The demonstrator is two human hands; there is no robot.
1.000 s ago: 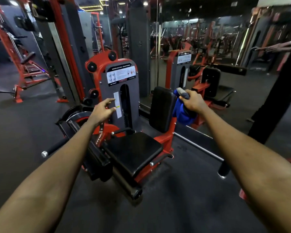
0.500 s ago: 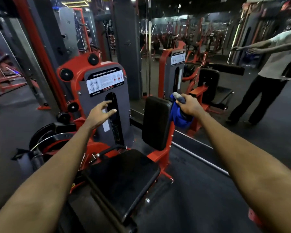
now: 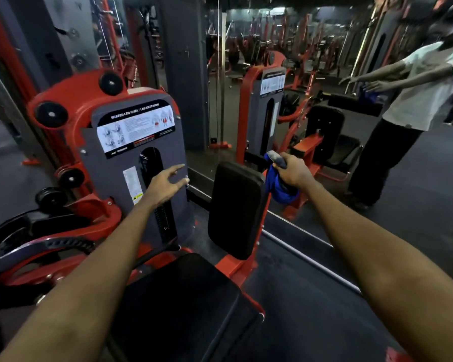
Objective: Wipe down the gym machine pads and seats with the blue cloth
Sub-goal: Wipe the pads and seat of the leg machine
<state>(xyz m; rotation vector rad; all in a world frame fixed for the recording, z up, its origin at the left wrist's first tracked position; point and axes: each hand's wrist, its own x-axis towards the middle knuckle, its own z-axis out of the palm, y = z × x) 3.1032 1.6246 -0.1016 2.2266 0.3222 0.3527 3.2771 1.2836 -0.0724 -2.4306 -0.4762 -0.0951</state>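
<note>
A red and grey seated leg curl machine stands in front of me. Its upright black back pad (image 3: 234,209) is at centre, and its black seat (image 3: 188,301) lies below, between my forearms. My right hand (image 3: 292,172) grips the bunched blue cloth (image 3: 279,188) together with a grey object, just right of the back pad's top edge and apart from it. My left hand (image 3: 168,186) is held out with relaxed fingers in front of the grey weight-stack cover (image 3: 120,178), holding nothing.
A wall mirror (image 3: 311,113) rises right behind the machine and reflects me and the machine. The red leg arm with its black roller (image 3: 37,246) juts out at the left. Dark rubber floor (image 3: 324,309) spreads to the right.
I have moved closer to the machine, so the seat and back pad loom larger. Both hands stay stretched out, the right one still holding the cloth near the back pad.
</note>
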